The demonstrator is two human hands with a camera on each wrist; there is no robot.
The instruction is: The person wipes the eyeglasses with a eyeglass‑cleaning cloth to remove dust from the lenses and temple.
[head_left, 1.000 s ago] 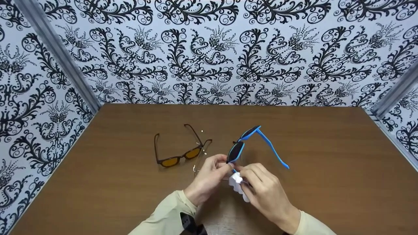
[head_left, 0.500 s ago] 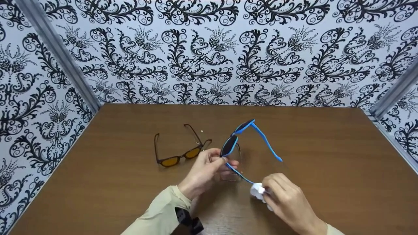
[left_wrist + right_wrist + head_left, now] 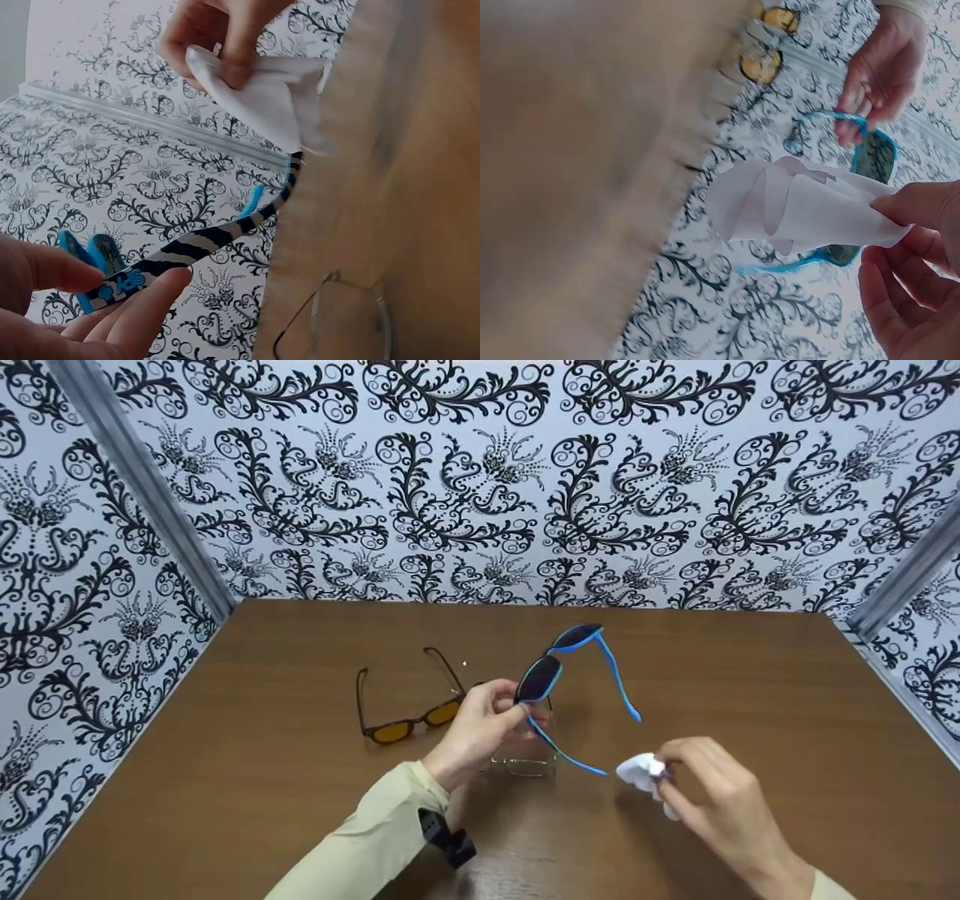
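Blue-framed sunglasses (image 3: 538, 678) with dark lenses are held up over the table, both temples unfolded. My left hand (image 3: 487, 727) pinches them at the corner where one temple meets the front. In the left wrist view that temple (image 3: 199, 244) shows black and pale stripes on its outer side. My right hand (image 3: 720, 802) grips a white cloth (image 3: 641, 772) between thumb and fingers, just to the right of the striped temple's tip. Seen from the right wrist, the folded cloth (image 3: 802, 202) hangs loosely from the fingers and partly covers the sunglasses.
Glasses with orange lenses (image 3: 412, 721) lie on the brown table (image 3: 300, 810) left of my left hand. Thin wire-framed clear glasses (image 3: 529, 767) rest on the table beneath the sunglasses, partly hidden by my hand. Patterned walls (image 3: 480, 480) enclose the back and sides.
My right hand has drawn the cloth along the temple, down and to the right, and off its tip. My left hand still holds the sunglasses, now lifted and turned slightly.
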